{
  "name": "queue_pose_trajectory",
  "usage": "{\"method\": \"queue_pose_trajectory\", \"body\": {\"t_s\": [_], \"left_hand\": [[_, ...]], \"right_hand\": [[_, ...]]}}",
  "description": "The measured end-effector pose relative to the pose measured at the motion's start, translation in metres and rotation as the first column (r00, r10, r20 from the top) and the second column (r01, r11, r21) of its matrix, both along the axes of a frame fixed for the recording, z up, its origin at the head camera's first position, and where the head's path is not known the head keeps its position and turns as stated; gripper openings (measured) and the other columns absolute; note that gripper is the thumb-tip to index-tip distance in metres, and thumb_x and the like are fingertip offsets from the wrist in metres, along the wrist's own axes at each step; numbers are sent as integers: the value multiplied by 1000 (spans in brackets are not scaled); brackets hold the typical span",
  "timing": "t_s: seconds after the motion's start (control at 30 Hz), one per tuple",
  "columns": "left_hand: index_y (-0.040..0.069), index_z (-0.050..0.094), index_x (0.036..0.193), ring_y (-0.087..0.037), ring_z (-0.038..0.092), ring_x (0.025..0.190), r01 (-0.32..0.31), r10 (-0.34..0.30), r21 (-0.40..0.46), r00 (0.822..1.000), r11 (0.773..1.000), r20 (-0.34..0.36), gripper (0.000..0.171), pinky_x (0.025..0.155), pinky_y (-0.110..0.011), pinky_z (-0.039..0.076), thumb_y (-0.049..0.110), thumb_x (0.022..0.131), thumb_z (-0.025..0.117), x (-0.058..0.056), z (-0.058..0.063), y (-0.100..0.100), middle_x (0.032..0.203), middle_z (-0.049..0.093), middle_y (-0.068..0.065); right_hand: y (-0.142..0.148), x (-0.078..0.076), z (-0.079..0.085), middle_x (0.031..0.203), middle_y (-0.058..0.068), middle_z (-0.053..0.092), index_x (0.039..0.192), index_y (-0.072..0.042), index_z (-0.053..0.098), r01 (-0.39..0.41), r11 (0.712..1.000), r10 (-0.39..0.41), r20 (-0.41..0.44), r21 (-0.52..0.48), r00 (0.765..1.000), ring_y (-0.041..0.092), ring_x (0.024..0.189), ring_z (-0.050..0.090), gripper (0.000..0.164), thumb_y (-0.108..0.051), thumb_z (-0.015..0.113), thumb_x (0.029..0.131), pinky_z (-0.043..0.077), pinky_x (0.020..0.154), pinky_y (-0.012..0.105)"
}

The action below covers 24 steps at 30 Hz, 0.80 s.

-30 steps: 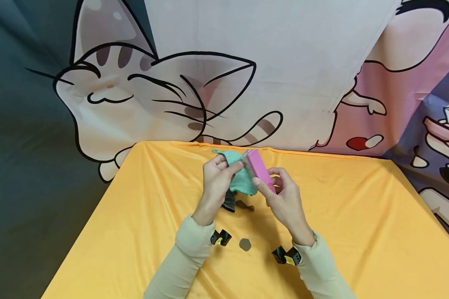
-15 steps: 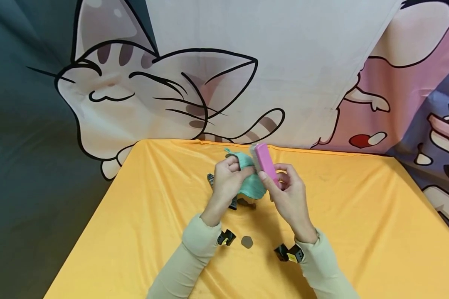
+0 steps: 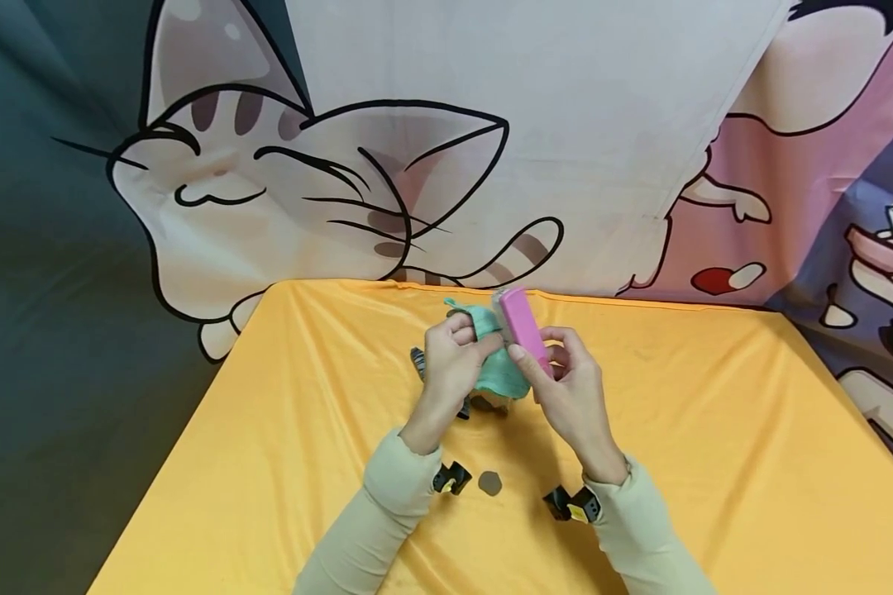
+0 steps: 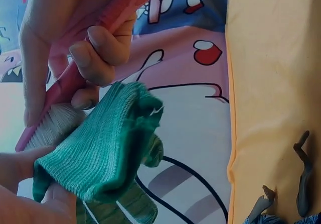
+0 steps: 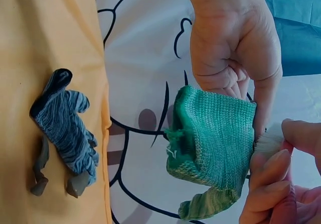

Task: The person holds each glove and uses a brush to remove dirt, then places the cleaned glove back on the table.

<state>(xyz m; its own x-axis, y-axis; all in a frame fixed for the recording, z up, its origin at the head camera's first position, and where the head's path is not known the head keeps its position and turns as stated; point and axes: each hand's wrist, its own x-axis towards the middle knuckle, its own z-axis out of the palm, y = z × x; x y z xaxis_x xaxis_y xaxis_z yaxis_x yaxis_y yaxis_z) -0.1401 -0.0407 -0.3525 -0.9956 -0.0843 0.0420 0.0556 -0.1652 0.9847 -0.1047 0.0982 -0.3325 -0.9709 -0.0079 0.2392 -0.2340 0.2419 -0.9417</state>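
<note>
In the head view my left hand pinches a green knitted glove, held up over the table with its loose fingers hanging. The glove's ragged, frayed cuff shows in the right wrist view. My right hand grips a pink brush by its handle, with the brush tilted. Pale bristles meet the green knit right beside the left thumb and fingers. Below lies a dark blue and grey knitted glove, partly hidden behind my left hand in the head view.
A yellow cloth covers the table. Dark brown lumps lie beside the blue glove, and a flat, roundish brown piece sits nearer to me. Behind the table's far edge hangs a printed cat backdrop.
Both hands, the green glove and the brush have shifted a little right since a second ago. More of the blue glove shows left of my left hand. The grips stay the same.
</note>
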Motion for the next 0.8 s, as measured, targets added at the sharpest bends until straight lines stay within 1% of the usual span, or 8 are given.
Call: {"method": "queue_pose_trajectory", "body": {"t_s": [0.13,0.37,0.43,0.57,0.67,0.7,0.77,0.8], "left_hand": [[-3,63,97,-23,67,79,-48,52,91,998,995,-39,21,69,-35,55,0,77,67,0,0,-1,89,69,-16],[-3,62,90,-19,65,72,-151,166,156,982,976,-91,17,67,-35,55,0,75,69,-4,0,-2,82,69,-15],[-4,61,90,-19,65,72,-156,174,178,980,972,-91,17,67,-34,55,-1,75,69,-5,0,-3,82,68,-15],[-4,60,93,-20,65,75,-143,162,197,983,970,-84,18,69,-34,54,0,78,69,-7,-1,-4,85,68,-17],[-4,59,97,-21,65,77,-135,148,161,986,978,-73,21,71,-34,54,3,79,68,-8,-2,-5,89,67,-18],[-4,59,98,-22,65,78,-137,147,126,986,983,-77,22,71,-34,54,3,79,68,-6,0,-5,90,67,-18],[-2,60,97,-20,65,73,-154,155,19,980,988,-124,21,67,-31,54,5,80,68,-5,-1,-3,87,68,-16],[-2,60,96,-19,64,71,-160,153,-38,977,986,-152,20,65,-29,54,5,80,68,-4,-1,-2,85,68,-15]], "right_hand": [[0,2,2,74,14,60,109,-5,53,-8,1000,7,17,21,1000,15,43,46,31,-18,67,84,41,40,25],[-2,2,4,77,14,61,110,-5,52,-21,998,18,42,60,999,12,44,46,33,-18,67,85,41,42,24],[-2,1,4,78,14,61,110,-6,52,-14,997,11,50,70,999,12,45,46,33,-19,67,84,41,42,23],[-3,1,5,77,14,62,108,-5,54,31,997,-34,37,65,999,13,48,49,31,-19,68,84,41,44,24],[-2,2,4,75,14,60,106,-5,55,63,997,-64,18,42,998,13,48,49,29,-18,68,83,41,43,24],[-2,2,4,73,14,60,106,-5,55,69,997,-70,13,32,997,13,47,48,29,-19,68,84,41,43,24],[-2,2,4,72,14,59,105,-5,55,75,997,-75,9,20,997,12,45,47,29,-19,68,84,40,42,24],[-2,1,3,71,14,59,105,-5,55,79,997,-79,9,16,997,12,45,46,29,-20,68,84,40,42,24]]}}
